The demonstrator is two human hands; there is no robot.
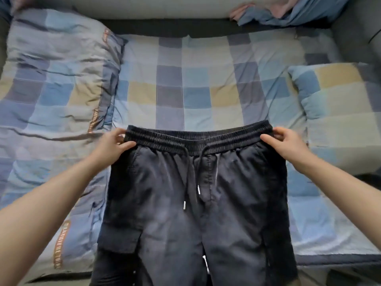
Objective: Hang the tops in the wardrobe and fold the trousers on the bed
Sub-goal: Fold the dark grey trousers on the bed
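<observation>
so your left hand (112, 144) and right hand (285, 142) each pinch an end of the black cargo trousers' (191, 203) elastic waistband (198, 139), likely to spread it flat for folding on the checked bedsheet (206, 83).

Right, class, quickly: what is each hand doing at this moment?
Left hand: pinches the left end of the trousers' waistband.
Right hand: pinches the right end of the same waistband.

dark trousers (191, 203) over checked bed (206, 79), left hand (112, 144) and right hand (286, 142) pinching waistband corners
</observation>
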